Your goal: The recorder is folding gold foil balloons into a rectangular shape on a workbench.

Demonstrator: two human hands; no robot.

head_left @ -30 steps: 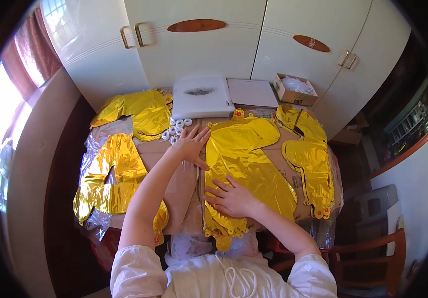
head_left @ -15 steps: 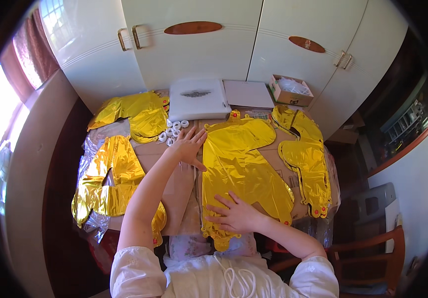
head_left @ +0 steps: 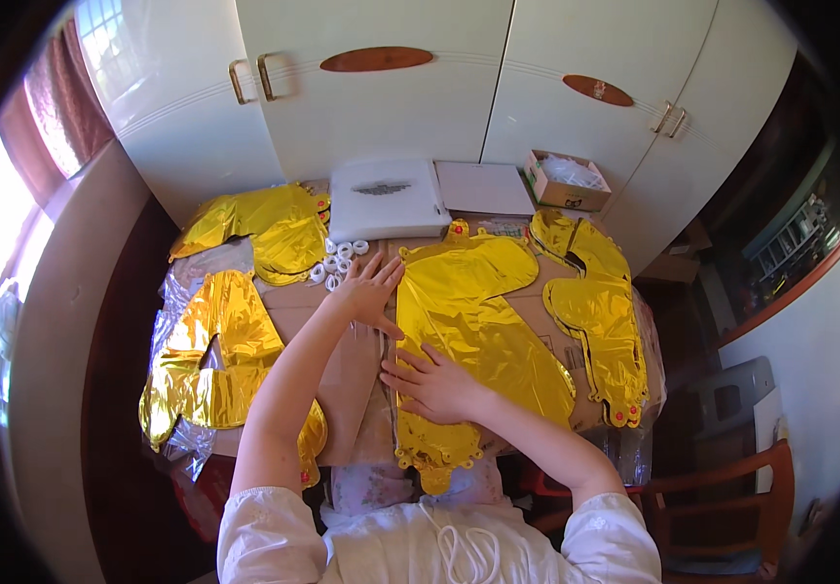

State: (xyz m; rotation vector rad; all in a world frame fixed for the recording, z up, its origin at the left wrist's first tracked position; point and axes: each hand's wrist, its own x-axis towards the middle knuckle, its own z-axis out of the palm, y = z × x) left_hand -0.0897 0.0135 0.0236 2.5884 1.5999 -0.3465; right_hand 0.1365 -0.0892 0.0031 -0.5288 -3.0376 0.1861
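Note:
A flat, uninflated gold foil balloon (head_left: 478, 321) lies in front of me on brown cardboard (head_left: 337, 389). My left hand (head_left: 368, 292) spreads its fingers along the balloon's upper left edge, partly on the cardboard. Lower down, my right hand (head_left: 434, 384) rests palm-down on the foil with its fingers stretched toward the left edge. Neither hand grips anything. Just above my left hand sits a cluster of small white rolls (head_left: 340, 261). Under my right hand and wrist, part of the balloon is hidden.
More flat gold foil balloons lie around: one at left (head_left: 220, 336), one at back left (head_left: 269, 229), and a stack at right (head_left: 600, 321). A white packet (head_left: 388, 200), a flat pale box (head_left: 483, 187) and an open box of plastic (head_left: 571, 180) stand before the cabinet (head_left: 391, 107).
My right hand has slid up and to the left across the foil, closer to my left hand. The left hand keeps its place at the balloon's edge.

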